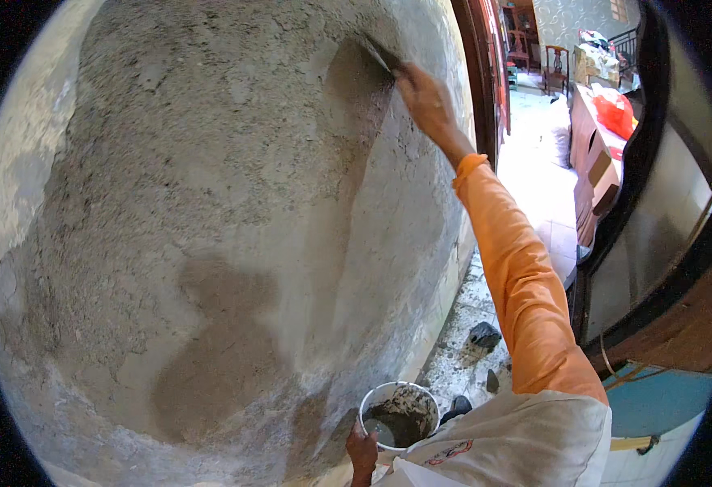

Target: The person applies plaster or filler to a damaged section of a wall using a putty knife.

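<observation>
My right hand [429,101] is stretched up to the wall and closed round a trowel [378,53]. The thin blade meets the rough grey wall [234,138] at a slant, beside a dark damp patch [352,73]. Low down, my left hand [362,451] grips the rim of a white bucket [432,412] held close to my body. Wet grey mortar [403,418] lies inside the bucket and is smeared up its inner side. The trowel's handle is hidden in my fist.
A doorway with a dark red frame [481,73] borders the wall on the right. Dark lumps [484,334] and crumbs litter the tiled floor [463,312]. Beyond the doorway stand a cardboard box [606,174], a red bag [613,112] and a wooden chair [556,66].
</observation>
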The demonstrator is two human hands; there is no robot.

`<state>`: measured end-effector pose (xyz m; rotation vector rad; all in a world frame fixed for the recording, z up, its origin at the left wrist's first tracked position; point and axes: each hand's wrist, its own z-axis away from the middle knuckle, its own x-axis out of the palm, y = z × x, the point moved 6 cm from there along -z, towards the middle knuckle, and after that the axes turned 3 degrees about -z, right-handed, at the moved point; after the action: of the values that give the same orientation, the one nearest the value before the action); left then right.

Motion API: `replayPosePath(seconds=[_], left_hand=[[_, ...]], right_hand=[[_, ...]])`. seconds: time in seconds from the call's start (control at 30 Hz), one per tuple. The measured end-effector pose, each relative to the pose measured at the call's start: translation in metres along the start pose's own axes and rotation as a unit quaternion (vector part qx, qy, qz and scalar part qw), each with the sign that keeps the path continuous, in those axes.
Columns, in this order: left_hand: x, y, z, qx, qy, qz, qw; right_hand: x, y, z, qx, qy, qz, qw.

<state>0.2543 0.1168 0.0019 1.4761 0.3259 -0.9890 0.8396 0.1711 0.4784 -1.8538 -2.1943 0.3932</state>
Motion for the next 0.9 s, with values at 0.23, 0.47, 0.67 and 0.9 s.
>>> replayPosePath(seconds=[0.23,0.47,0.67,0.9], left_hand=[[0.009,0.006,0.016,-0.050,-0.012,0.136,0.989],[0.037,0.009,-0.011,-0.037,-0.021,0.155,0.987],[0.050,0.022,-0.018,-0.021,-0.021,0.088,0.996],[0.071,0.025,-0.033,-0.038,-0.042,0.072,0.996]], right_hand=[[0.057,-0.039,0.049,-0.011,-0.042,0.097,0.994],[0.017,-0.105,0.202,-0.088,-0.137,0.076,0.984],[-0.041,-0.058,0.118,-0.088,-0.015,-0.005,0.996],[0.024,-0.052,0.024,-0.162,-0.007,0.061,0.985]])
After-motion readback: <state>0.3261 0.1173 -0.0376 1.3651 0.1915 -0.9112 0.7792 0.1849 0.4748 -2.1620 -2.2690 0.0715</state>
